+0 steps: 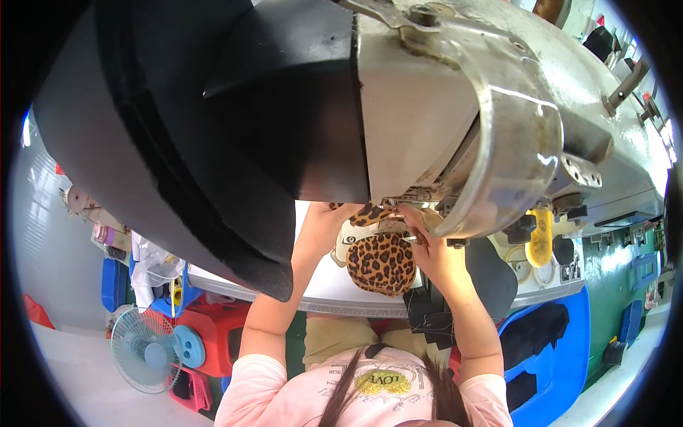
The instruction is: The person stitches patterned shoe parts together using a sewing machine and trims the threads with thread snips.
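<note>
Head view, looking down past a big sewing machine (pixel 455 107) that fills most of the upper frame, with a dark curved cover on its left side. Both of the person's bare forearms come up from the bottom edge and meet right under the machine head.

The left hand (pixel 329 217) is up against the top edge of the leopard-print fabric piece (pixel 380 262), fingers partly tucked behind the machine, so it's hard to tell how tight the grip is; it looks closed on the fabric. The right hand (pixel 427 238) is pinched narrow on the same piece from the other side, just beside the metal guard.

The leopard piece sits on the white machine table (pixel 327 285), between the two hands, its upper end running in under the machine's foot area.

Off to the sides: a pale blue floor fan (pixel 146 349) at lower left, red stools (pixel 213 334) next to it, and a blue bin (pixel 562 356) at lower right.
</note>
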### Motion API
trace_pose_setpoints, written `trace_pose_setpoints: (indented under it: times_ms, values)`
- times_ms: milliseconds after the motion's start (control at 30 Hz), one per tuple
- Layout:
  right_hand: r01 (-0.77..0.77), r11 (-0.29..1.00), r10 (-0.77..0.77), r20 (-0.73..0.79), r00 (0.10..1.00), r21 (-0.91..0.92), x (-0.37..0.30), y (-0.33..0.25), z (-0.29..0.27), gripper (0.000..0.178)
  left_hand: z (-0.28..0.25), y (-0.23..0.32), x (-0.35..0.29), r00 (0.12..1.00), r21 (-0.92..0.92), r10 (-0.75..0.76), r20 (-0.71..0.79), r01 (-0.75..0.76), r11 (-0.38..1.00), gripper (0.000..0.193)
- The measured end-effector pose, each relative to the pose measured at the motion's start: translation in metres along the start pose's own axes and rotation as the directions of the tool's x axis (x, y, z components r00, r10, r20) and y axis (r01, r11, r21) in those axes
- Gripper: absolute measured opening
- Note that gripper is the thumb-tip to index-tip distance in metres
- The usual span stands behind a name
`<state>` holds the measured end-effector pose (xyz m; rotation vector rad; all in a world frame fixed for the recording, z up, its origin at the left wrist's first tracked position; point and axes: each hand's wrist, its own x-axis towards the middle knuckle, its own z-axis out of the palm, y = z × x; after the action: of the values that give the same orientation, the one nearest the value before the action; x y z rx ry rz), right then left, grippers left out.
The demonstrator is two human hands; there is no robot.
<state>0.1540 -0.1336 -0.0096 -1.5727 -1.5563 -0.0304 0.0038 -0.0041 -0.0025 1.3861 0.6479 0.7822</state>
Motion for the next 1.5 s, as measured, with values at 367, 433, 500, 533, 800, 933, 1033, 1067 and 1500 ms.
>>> trace_pose_setpoints:
  times_ms: [367, 433, 500, 533, 800, 933, 1033, 1067, 1500]
  values:
    - [-0.058, 0.998, 0.058, -0.023, 0.998, -0.011, -0.003, 0.003, 0.003, 0.049, 0.01, -0.001, -0.029, 0.993, -0.428, -0.116, 0.028, 0.117, 0.896, 0.026]
    - [-0.065, 0.998, 0.065, -0.011, 0.998, 0.006, -0.002, 0.001, 0.002, 0.048, 0.012, -0.004, -0.032, 0.994, -0.45, -0.095, 0.049, 0.107, 0.886, 0.025]
    - [-0.069, 0.997, 0.069, -0.012, 0.998, 0.017, -0.002, 0.001, 0.003, 0.049, 0.013, -0.009, -0.033, 0.992, -0.444, -0.121, 0.026, 0.12, 0.888, 0.022]
    - [-0.073, 0.997, 0.073, -0.01, 0.997, 0.028, -0.003, 0.001, 0.003, 0.05, 0.012, -0.013, -0.035, 0.994, -0.372, -0.098, 0.054, 0.111, 0.921, 0.021]
    - [-0.129, 0.992, 0.129, 0.041, 0.991, 0.001, -0.004, 0.001, 0.0, 0.048, 0.02, -0.003, -0.037, 0.994, -0.38, -0.1, 0.037, 0.107, 0.919, 0.016]
    - [-0.096, 0.995, 0.096, 0.013, 0.995, -0.003, -0.001, -0.003, 0.0, 0.047, 0.017, -0.009, -0.032, 0.996, -0.352, -0.039, 0.085, 0.067, 0.934, 0.016]
    - [-0.085, 0.996, 0.085, 0.013, 0.996, -0.003, -0.001, 0.0, 0.0, 0.047, 0.026, -0.007, -0.029, 1.0, -0.372, -0.002, -0.019, -0.006, 0.928, 0.014]
    - [-0.086, 0.996, 0.086, 0.013, 0.996, -0.003, -0.001, 0.0, 0.001, 0.047, 0.029, -0.006, -0.028, 0.997, -0.373, -0.01, -0.073, -0.018, 0.928, 0.013]
    - [-0.125, 0.992, 0.125, 0.062, 0.99, -0.009, -0.004, 0.002, 0.001, 0.055, 0.052, -0.031, -0.049, 0.985, -0.364, -0.079, -0.153, 0.018, 0.931, 0.018]
